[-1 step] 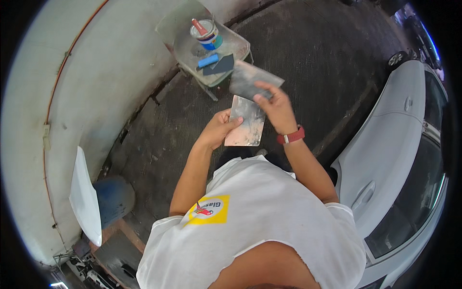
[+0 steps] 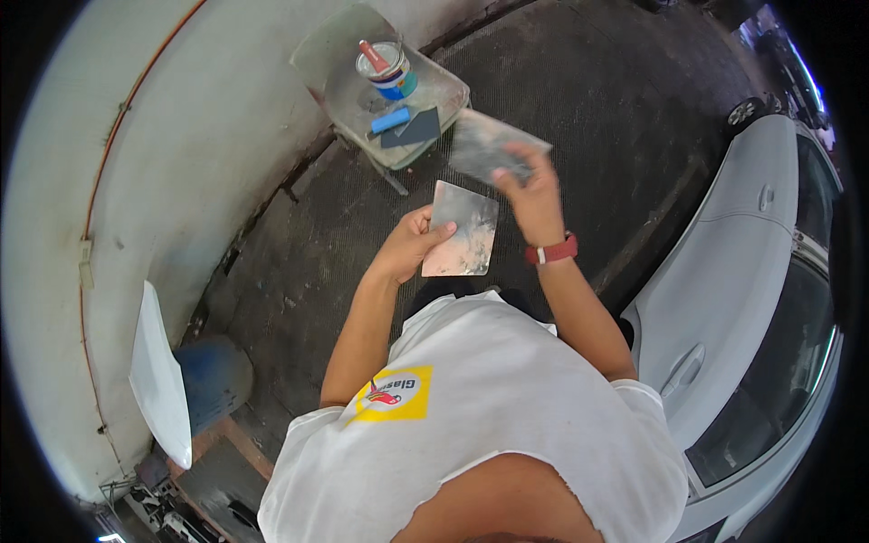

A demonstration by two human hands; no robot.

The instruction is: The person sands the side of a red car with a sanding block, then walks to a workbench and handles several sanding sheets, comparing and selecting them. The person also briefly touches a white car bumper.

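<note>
In front of my shirt, my left hand (image 2: 415, 242) pinches the left edge of a thin rectangular plate (image 2: 466, 217), thumb on top. Its upper part is smeared grey, with dark patches over pink lower down. My right hand (image 2: 532, 188), a red watch on the wrist, grips a second thin plate (image 2: 489, 143) with similar grey and pink smears. This one is tilted and blurred by motion, held up and to the right of the first, with a gap between them.
A worn chair (image 2: 445, 90) by the wall carries an open can (image 2: 391, 77) with a red-handled tool across it, a blue block (image 2: 390, 120) and dark sheets (image 2: 412, 131). At right stands a pale car (image 2: 724, 244). A white panel (image 2: 158, 380) and blue drum (image 2: 217, 371) stand left.
My right hand has swung to the right with its plate, opening a gap to the lower plate. My left hand and its plate have hardly moved.
</note>
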